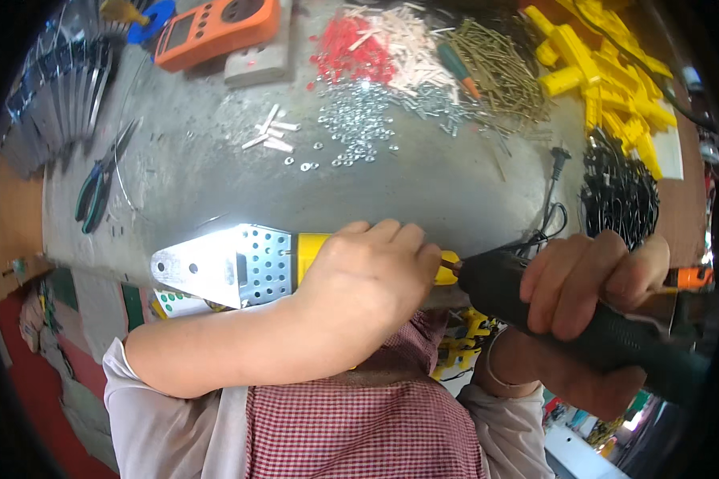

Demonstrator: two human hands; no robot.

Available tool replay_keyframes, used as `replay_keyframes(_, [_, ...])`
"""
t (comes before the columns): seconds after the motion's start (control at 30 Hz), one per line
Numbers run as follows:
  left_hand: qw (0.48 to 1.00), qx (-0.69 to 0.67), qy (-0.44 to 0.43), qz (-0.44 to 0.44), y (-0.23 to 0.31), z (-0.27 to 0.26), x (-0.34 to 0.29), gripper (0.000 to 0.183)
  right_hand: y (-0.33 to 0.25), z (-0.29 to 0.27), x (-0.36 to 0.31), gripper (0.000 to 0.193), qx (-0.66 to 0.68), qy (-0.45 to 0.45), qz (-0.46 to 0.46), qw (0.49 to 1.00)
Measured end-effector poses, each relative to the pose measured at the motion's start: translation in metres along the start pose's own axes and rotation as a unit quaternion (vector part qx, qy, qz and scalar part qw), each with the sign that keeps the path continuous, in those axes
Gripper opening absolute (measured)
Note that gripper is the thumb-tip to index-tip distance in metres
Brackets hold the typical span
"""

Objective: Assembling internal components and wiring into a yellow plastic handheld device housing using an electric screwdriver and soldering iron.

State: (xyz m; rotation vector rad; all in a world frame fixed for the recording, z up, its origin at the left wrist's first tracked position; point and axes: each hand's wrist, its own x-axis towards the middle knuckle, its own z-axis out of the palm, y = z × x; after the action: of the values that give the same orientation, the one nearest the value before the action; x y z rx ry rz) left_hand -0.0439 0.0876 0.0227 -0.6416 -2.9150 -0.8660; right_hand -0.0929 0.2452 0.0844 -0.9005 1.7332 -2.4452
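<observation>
Yellow-bodied tool [315, 247] with a perforated silver metal plate [216, 267] lies across the near edge of the grey desk [423, 184], its plate pointing to 9 o'clock. Left hand [359, 275] is clamped over the yellow body, fingers curled together around it. Right hand [595, 275], at 3 o'clock from the left one, is closed around a black power screwdriver [551, 307], whose tip meets the yellow end of the tool just beside the left fingertips. At 1 o'clock on the desk sits a heap of yellow plastic parts [607, 72], with a bundle of black cables [619, 195] below it. An orange meter [216, 28] lies at 11 o'clock, green-handled pliers [96, 188] at 9 o'clock. Brass screws [499, 72], red plugs [351, 52] and silver washers [359, 120] are piled at 12 o'clock.
</observation>
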Motion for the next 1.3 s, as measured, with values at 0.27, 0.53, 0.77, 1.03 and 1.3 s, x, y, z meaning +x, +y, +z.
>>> replay_keyframes(0.27, [1.0, -0.013, 0.018, 0.001, 0.001, 0.005, 0.0, 0.014, 0.017, -0.02, 0.011, 0.033, 0.061, -0.197, -0.037, 0.978])
replay_keyframes(0.53, [0.997, 0.045, 0.065, 0.001, -0.001, 0.01, 0.001, 0.016, -0.005, -0.03, -0.001, 0.043, 0.028, -0.16, -0.011, 0.987])
replay_keyframes(0.77, [0.999, 0.026, 0.021, -0.024, 0.0, 0.004, 0.0, 0.016, 0.002, -0.036, -0.004, 0.014, 0.081, -0.23, -0.008, 0.97])
replay_keyframes(1.03, [0.998, 0.011, 0.062, 0.01, 0.004, 0.003, -0.013, 0.024, 0.009, -0.002, -0.012, 0.056, -0.046, -0.036, -0.06, 0.996])
replay_keyframes(1.3, [0.992, 0.12, 0.005, 0.03, 0.001, -0.009, -0.089, 0.046, -0.004, 0.032, 0.048, 0.058, 0.002, -0.242, -0.053, 0.969])
